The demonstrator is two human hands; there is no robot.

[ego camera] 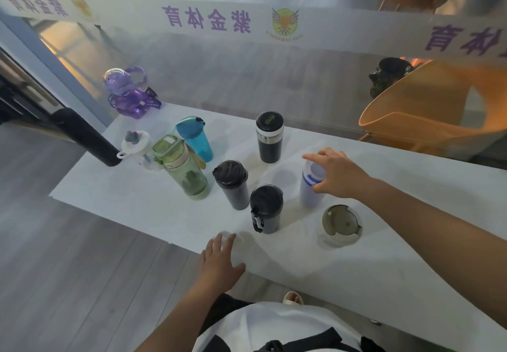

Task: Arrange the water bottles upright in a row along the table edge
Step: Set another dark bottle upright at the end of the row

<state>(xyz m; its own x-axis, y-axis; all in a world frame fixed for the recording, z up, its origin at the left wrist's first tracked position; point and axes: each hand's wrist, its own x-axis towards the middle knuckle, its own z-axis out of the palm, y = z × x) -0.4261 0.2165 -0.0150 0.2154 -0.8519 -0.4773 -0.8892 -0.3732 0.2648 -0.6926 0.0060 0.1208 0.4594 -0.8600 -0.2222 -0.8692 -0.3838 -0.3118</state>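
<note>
Several bottles stand upright on the white table [137,214]. My right hand [336,174] grips the top of a white bottle with blue stripes [308,192]. My left hand [219,261] lies flat on the near table edge, fingers apart, holding nothing. Between the hands stand a dark bottle with a strap [266,209] and a dark tumbler [232,184]. Further left are a green bottle [183,167], a blue tumbler [196,137] and a small white bottle [137,145]. A black and white flask [269,136] stands behind, a purple bottle [129,93] at the far left corner.
A pale cup with a grey-green lid [341,225] stands near the front edge at right. A long black cylinder [85,137] lies at the table's left end. A glass partition with a printed banner [208,19] rises behind the table, with an orange chair [428,110] beyond it.
</note>
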